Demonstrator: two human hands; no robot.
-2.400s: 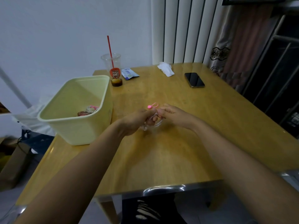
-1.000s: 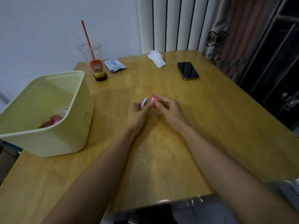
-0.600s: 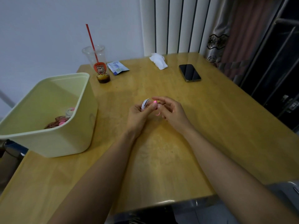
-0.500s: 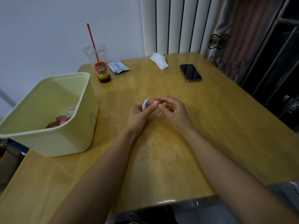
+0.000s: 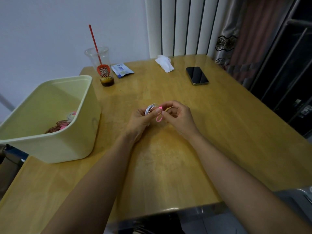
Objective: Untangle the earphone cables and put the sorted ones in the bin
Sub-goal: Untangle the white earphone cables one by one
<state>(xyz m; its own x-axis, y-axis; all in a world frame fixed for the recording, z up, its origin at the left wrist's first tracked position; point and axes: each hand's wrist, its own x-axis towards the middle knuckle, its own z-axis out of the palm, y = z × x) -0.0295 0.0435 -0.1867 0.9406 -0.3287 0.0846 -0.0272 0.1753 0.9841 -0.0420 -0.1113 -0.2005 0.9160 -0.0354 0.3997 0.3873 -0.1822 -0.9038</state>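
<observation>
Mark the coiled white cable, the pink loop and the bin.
coiled white cable (image 5: 150,109), head view, on the coil's exposed turns.
pink loop (image 5: 158,120), head view, on its lower curve.
bin (image 5: 55,147), head view, on its front wall.

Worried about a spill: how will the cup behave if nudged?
The cup looks nearly empty, just dark dregs at the bottom, so probably light. Tall, narrow-based, with a long straw sticking out, it would likely tip rather than slide.

Counter (image 5: 168,166): cup (image 5: 101,65) (red straw) at eleven o'clock, packet (image 5: 121,70) beside it, tissue (image 5: 164,63) at twelve, phone (image 5: 197,76) at one.
</observation>
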